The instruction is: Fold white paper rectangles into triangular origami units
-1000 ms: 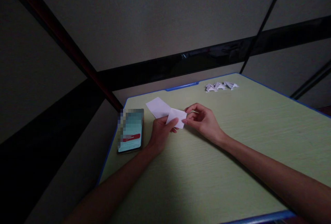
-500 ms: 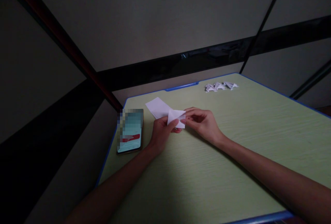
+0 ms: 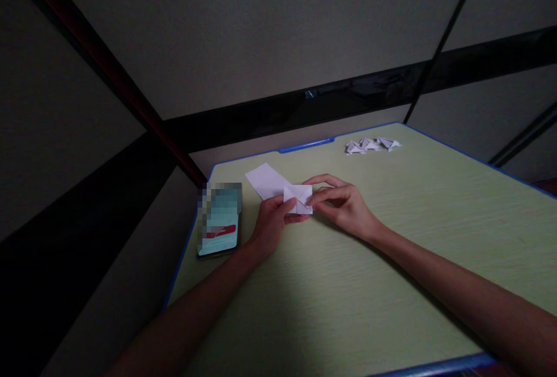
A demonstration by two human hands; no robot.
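A small folded white paper (image 3: 298,192) is held just above the table, with crease lines and a diagonal flap on its face. My left hand (image 3: 271,220) grips its left side, thumb on top and fingers underneath. At the right edge, the thumb and index finger of my right hand (image 3: 346,206) pinch the lower right corner, while its other fingers arch behind. Behind the folded piece lies a flat white sheet of paper (image 3: 265,177), partly hidden by it and by my left hand.
A phone (image 3: 220,223) with a lit, partly blurred screen lies at the left edge of the pale green table (image 3: 413,220). Three small origami figures (image 3: 369,144) sit at the back right. A blue ledge (image 3: 307,145) lines the rear edge, close to a panelled wall (image 3: 270,35).
The upper right flap of the folded paper has come down flat, and a diagonal fold now shows on its face. My right fingers have spread slightly; my left hand has hardly moved.
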